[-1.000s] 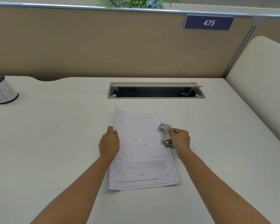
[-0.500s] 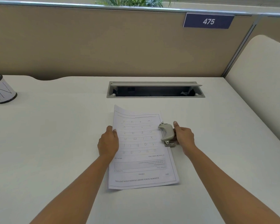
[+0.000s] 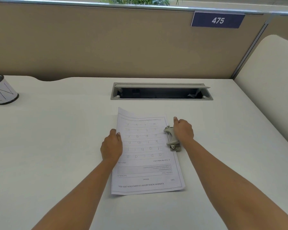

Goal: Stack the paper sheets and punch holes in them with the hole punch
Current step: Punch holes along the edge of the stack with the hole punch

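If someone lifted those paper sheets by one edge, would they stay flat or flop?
Probably floppy: the far corner of the paper sheets curls up off the desk. Likely light and slippery too: the left hand steadies their edge while the right hand holds the hole punch on them.

We look through one wide-angle camera worn on the head, facing forward and down across the tabletop (image 3: 56, 146) toward its far edge and the partition (image 3: 90, 47), close above it.
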`<action>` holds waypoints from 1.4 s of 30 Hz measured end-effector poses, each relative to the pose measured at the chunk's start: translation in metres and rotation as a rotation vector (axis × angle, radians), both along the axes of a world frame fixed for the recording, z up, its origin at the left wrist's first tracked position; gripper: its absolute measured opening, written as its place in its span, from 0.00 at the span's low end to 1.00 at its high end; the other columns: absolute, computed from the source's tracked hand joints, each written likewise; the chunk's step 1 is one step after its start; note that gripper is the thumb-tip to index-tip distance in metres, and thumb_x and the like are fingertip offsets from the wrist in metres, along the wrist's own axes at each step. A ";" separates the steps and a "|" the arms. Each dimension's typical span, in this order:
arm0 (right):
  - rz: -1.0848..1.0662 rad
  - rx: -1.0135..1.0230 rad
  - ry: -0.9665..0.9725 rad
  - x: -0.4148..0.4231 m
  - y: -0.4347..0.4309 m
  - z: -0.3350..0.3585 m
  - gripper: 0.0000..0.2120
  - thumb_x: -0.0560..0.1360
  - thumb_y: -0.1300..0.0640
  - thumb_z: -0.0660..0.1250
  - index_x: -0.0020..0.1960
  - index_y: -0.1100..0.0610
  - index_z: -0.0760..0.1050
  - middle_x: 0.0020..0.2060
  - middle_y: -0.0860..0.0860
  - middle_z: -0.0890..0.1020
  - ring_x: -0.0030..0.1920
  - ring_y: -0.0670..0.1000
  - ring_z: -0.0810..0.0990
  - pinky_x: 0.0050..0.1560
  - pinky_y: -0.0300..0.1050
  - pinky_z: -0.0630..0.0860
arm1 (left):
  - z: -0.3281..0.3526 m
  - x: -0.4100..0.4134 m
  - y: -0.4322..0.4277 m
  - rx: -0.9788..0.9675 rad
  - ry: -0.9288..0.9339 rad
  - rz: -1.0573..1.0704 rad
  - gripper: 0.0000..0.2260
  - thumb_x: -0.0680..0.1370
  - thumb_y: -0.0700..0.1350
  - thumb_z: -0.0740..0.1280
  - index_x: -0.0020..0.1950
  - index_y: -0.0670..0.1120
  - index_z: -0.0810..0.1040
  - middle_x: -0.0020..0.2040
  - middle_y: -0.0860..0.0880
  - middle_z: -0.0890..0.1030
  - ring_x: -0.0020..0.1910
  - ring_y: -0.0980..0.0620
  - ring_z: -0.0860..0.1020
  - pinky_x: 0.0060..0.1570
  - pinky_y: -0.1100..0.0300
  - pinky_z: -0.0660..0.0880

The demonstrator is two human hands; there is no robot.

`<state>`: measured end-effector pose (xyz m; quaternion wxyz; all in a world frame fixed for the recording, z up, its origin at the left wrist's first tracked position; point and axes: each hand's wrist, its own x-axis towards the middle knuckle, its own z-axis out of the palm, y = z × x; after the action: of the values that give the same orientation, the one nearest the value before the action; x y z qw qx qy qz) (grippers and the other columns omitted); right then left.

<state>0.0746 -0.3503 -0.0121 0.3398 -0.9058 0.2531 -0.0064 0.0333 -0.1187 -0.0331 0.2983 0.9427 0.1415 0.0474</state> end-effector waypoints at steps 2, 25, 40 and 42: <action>-0.032 -0.011 -0.005 0.003 0.002 -0.002 0.23 0.81 0.50 0.47 0.57 0.64 0.74 0.55 0.61 0.79 0.56 0.61 0.76 0.48 0.46 0.66 | 0.000 0.000 0.000 -0.003 0.000 0.000 0.13 0.81 0.45 0.52 0.56 0.37 0.70 0.46 0.35 0.79 0.45 0.37 0.76 0.41 0.54 0.66; -0.112 -0.080 0.063 0.005 0.007 -0.018 0.22 0.81 0.51 0.46 0.58 0.62 0.73 0.56 0.60 0.79 0.56 0.61 0.76 0.50 0.48 0.67 | -0.005 -0.001 -0.003 0.072 -0.015 0.000 0.14 0.81 0.45 0.51 0.59 0.38 0.69 0.46 0.35 0.80 0.45 0.37 0.78 0.40 0.54 0.66; -0.083 -0.123 0.021 0.003 0.006 -0.022 0.21 0.81 0.53 0.46 0.56 0.63 0.73 0.54 0.60 0.79 0.55 0.61 0.76 0.51 0.49 0.69 | -0.010 -0.012 -0.006 0.173 -0.110 0.056 0.14 0.81 0.44 0.54 0.59 0.38 0.73 0.39 0.37 0.81 0.38 0.39 0.78 0.34 0.56 0.64; -0.068 -0.147 0.017 0.002 0.006 -0.022 0.21 0.81 0.53 0.46 0.56 0.63 0.73 0.54 0.60 0.79 0.56 0.61 0.75 0.53 0.51 0.69 | -0.010 -0.012 -0.007 0.172 -0.123 0.064 0.14 0.81 0.44 0.55 0.58 0.38 0.73 0.38 0.37 0.80 0.37 0.39 0.78 0.33 0.56 0.64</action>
<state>0.0768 -0.3439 -0.0339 0.2697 -0.9192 0.2854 -0.0290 0.0211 -0.1255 -0.0434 0.2226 0.9552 0.1483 0.1268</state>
